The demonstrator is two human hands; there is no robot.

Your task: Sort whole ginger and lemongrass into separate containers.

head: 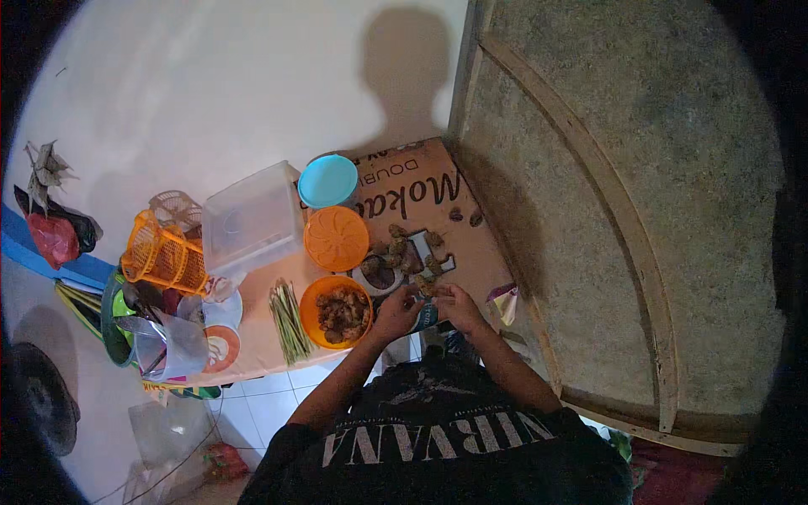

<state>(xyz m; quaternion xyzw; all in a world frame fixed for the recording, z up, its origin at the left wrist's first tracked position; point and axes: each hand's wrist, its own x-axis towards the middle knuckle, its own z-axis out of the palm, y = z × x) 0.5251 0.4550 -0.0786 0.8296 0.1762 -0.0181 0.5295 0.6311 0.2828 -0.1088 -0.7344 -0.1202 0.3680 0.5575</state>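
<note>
My left hand [399,312] and my right hand [459,308] meet over the near edge of a printed table covering [404,189]. Between their fingertips is a small brown clump of food [427,285], which both seem to touch. Several similar clumps [396,245] lie just beyond, some on the covering's printed letters. An orange plastic bowl [305,315] of brown food pieces stands beside my left hand. To its left lies a bundle of thin green sticks [289,322]. Behind the bowl are a round orange lid [336,238] and a light-blue lid [327,181].
A clear plastic box [252,218] and an orange plastic basket [167,252] stand at the back left. A translucent container of utensils [170,347] is at the near left corner. A wall is behind the table, and a wood-framed panel [600,177] is on the right.
</note>
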